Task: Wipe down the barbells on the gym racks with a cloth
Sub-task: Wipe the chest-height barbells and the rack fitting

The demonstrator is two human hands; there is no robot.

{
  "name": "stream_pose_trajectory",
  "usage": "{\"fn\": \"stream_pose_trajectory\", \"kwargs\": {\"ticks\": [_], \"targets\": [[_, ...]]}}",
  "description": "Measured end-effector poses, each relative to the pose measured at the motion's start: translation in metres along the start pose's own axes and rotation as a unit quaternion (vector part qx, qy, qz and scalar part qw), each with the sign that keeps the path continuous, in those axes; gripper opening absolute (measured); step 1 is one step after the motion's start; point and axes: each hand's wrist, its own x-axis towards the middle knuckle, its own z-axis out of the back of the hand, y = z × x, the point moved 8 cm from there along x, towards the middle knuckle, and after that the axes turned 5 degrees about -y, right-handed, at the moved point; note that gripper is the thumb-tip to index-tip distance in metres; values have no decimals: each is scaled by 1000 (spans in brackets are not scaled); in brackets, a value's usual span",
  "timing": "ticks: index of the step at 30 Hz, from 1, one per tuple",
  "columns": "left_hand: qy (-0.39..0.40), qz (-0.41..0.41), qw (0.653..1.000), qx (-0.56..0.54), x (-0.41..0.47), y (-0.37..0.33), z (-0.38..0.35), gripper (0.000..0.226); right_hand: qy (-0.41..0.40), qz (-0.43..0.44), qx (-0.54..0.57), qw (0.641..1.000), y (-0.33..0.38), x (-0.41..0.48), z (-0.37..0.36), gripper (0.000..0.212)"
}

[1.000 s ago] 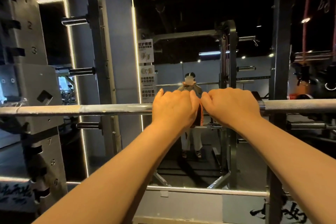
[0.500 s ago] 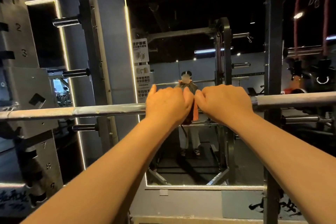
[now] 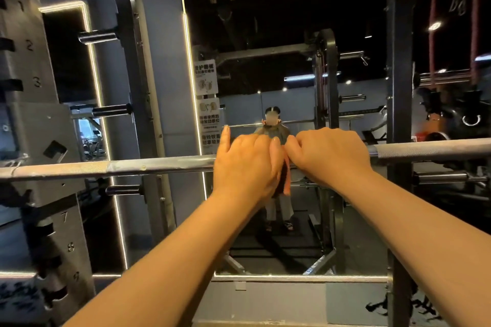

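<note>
The barbell lies level across the rack at about chest height, its long axis running left to right and climbing slightly toward the right. Its left end sits at the grey rack upright, and the right stretch, knurled and pale, passes in front of the dark post.

Near the bar's middle, the left hand is laid over the top with its fingers curled down round the cloth. The outermost finger sticks out straight. The cloth is dark with an orange edge, bunched on the bar, and it hangs just below between the two hands.

The right hand is just beside it, the thumbs nearly touching, with its fingers wrapped over the bare steel.

The grey upright carries stamped numbers beside its slots: 1, 2, 3 above the bar and 7, 8, 9 below. Steel pegs jut from the curved frame behind it.

Straight ahead is a mirror edged with a light strip. It shows the rack and a person standing at the bar. Across its top are a dumbbell icon and the large characters 哑铃轻, with the rest of the line cut off by the post.

White notices on the mirror's left edge carry Chinese print too small to read surely. Black brush lettering low on the wall is unreadable.
</note>
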Motion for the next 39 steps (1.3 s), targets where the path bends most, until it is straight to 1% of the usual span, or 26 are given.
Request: {"fn": "stream_pose_trajectory", "kwargs": {"ticks": [2, 4, 5, 7, 9, 10, 11, 13, 15, 16, 18, 20, 22, 23, 25, 26, 28, 29, 30, 31, 32, 34, 36, 38, 39], "targets": [[37, 18, 999, -14, 13, 4, 1, 37, 7, -5, -7, 1000, 0, 0, -1, 56], [40, 22, 999, -3, 17, 1, 1, 40, 9, -5, -15, 1000, 0, 1, -1, 56], [28, 26, 999, -2, 14, 1, -1, 42, 9, -4, -15, 1000, 0, 0, -1, 56], [-29, 22, 999, -23, 4, -1, 2, 45, 10, -5, -12, 1000, 0, 0, -2, 55], [-95, -14, 994, -58, -8, 0, 9, 48, 9, -4, -12, 1000, 0, 0, 0, 54], [-120, -27, 990, -68, -13, 3, 11, 49, 8, -5, -9, 1000, 0, 0, 0, 53], [-129, -33, 989, -68, -17, 9, 12, 49, 7, -5, -6, 1000, 0, 0, 1, 53], [-109, -34, 993, -26, -20, 22, 11, 42, 5, -2, 1, 1000, 0, 0, 2, 54], [-43, -5, 999, 31, -13, 33, 6, 34, 3, 2, 8, 1000, 0, 0, 2, 54], [-4, 28, 999, 35, -8, 39, 3, 36, 3, 2, 11, 1000, 0, 0, 2, 53], [19, 74, 997, 10, 2, 40, 4, 43, -1, 1, 10, 1000, 1, -1, 2, 52], [26, 76, 997, 0, 8, 23, 6, 40, -3, -2, 0, 1000, 0, 0, 1, 54], [16, 51, 999, -2, 6, 2, 4, 35, 2, -5, -3, 1000, -2, 0, -2, 56], [7, 29, 1000, -2, 2, -7, 4, 38, 3, -4, -4, 1000, -1, 0, -2, 56], [-8, -2, 1000, -8, -6, -12, 8, 52, 3, 0, -3, 1000, -1, -1, -1, 56], [-7, -18, 1000, 2, -9, -10, 9, 54, 2, 1, 0, 1000, -1, 0, -1, 56], [29, -44, 997, 48, -14, 4, 6, 49, 3, 2, 2, 1000, 0, 0, -1, 54], [52, -36, 996, 60, -14, 17, 5, 47, 5, 2, 2, 1000, -1, 0, 0, 53], [64, -11, 996, 64, -14, 32, 4, 41, 8, 2, 1, 1000, -1, 0, -1, 53], [64, 23, 996, 62, -13, 50, 3, 35, 7, 2, 1, 1000, -1, 0, 0, 53], [52, 61, 996, 49, -12, 64, 5, 33, 4, 0, 0, 1000, 0, -1, 1, 54], [22, 116, 993, 25, -8, 75, 8, 43, -6, -4, -2, 1000, 0, -1, 2, 54], [4, 113, 993, 28, -3, 59, 8, 39, -9, -7, -2, 1000, -1, 0, 1, 54], [5, 72, 997, 23, 0, 25, 5, 32, -11, -9, -7, 1000, -1, 0, 1, 55], [2, 46, 999, 18, 0, 10, 4, 32, -12, -10, -11, 1000, -1, 0, 1, 56]]}}
